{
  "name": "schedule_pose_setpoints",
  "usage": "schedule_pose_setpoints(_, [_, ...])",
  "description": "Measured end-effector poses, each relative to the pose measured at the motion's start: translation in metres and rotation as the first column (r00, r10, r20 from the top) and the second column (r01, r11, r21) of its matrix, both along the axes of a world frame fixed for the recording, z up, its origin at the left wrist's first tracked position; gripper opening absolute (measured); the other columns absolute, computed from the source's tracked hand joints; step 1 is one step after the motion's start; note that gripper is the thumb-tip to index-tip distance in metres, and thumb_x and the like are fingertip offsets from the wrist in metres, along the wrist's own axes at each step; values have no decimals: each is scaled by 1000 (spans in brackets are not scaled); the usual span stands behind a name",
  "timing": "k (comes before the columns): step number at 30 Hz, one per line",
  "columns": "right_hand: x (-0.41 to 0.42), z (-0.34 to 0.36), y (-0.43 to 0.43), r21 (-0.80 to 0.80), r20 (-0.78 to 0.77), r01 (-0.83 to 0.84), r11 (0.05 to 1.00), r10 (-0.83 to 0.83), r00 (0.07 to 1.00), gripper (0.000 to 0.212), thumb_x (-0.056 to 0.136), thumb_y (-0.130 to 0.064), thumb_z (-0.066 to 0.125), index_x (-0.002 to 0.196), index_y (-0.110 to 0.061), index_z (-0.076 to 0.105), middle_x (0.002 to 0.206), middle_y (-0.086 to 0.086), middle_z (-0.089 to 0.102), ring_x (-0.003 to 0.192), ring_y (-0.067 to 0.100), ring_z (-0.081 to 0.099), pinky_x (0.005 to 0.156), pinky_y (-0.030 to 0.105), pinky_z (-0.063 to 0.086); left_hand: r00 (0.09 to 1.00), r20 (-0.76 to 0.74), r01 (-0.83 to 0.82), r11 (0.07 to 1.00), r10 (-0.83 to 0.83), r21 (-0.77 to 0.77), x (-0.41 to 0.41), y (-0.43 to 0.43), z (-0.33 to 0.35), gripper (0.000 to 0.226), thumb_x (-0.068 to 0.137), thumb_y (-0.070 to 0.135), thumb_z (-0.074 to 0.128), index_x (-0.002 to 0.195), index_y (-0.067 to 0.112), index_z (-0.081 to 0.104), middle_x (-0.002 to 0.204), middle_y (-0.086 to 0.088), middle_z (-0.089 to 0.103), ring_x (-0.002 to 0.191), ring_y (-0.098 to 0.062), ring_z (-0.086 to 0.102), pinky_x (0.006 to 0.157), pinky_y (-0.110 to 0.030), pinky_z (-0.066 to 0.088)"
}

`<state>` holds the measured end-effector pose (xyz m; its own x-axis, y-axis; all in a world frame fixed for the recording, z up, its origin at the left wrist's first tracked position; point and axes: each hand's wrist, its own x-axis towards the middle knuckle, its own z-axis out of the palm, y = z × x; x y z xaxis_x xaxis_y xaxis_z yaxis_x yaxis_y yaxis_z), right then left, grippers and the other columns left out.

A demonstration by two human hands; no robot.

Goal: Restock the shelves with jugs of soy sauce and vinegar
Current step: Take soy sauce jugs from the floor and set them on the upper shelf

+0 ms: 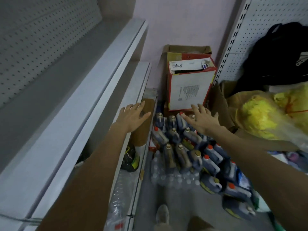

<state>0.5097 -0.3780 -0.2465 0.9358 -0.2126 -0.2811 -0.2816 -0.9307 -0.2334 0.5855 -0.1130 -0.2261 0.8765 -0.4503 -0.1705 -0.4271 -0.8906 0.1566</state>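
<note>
The jugs (173, 135) are crowded together on the floor (148, 202), between the shelves (100, 94) on the left and a yellow bag (260, 119) on the right, and none is seen on the shelves yet. Dark jugs with red caps and jugs with pale caps are mixed, and some are leaned on a pack of water bottles (175, 177). The right hand (202, 120) is spread wide above the far jugs and nothing is held in it. The left hand (133, 116) is spread wide too, with nothing held, over a piece of brown cardboard (143, 130) by the shelf edge; whether it is touched cannot be told. The jugs are packed tight and some are tipped, so if one is pulled out, the ones beside it could be knocked over. A full jug is likely heavy, so it could be dropped if it is grabbed by the cap and not the handle. The two kinds could be mixed up as well. Red marks are printed on the top flap of the red and white box (190, 90) and small print is on its side, but none of it can be read, and the jug labels are too blurred to be read
</note>
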Motion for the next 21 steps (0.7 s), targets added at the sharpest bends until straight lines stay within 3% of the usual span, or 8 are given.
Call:
schedule_pose_setpoints(8, [10, -67, 10, 29, -219, 51, 998, -43, 975, 91, 83, -79, 17, 154, -27, -4, 162, 2, -5, 147, 31, 5, 113, 61, 4, 979, -199, 50, 998, -44, 28, 28, 2, -70, 68, 97, 58, 22, 153, 24, 7, 160, -4, 16, 145, -29, 17, 117, -51, 13])
schedule_pose_setpoints(11, [17, -93, 6, 89, -216, 35, 995, -15, 976, 101, 72, -81, 13, 154, -24, -4, 162, 4, -5, 147, 32, 6, 114, 63, 5, 960, -278, 52, 998, -41, 33, 32, 2, -97, 69, 97, 59, 22, 153, 22, 5, 160, -4, 15, 145, -28, 17, 117, -50, 13])
schedule_pose_setpoints(16, [36, -139, 6, 120, -242, 13, 993, 17, 970, 87, 88, -71, 26, 154, -23, -7, 161, 6, -10, 148, 31, -2, 114, 62, 3, 937, -347, 66, 994, -31, 89, 42, -4, -138, 68, 98, 57, 19, 153, 21, 3, 160, -5, 14, 144, -28, 18, 116, -48, 16])
schedule_pose_setpoints(21, [43, -198, 10, 92, -176, -49, 995, 65, 982, 87, 89, -69, 35, 154, -23, -1, 161, 6, -3, 147, 30, 4, 115, 57, 13, 910, -413, 35, 998, -14, 45, 39, -12, -183, 65, 99, 54, 24, 153, 20, 10, 159, -5, 19, 144, -26, 20, 117, -46, 16])
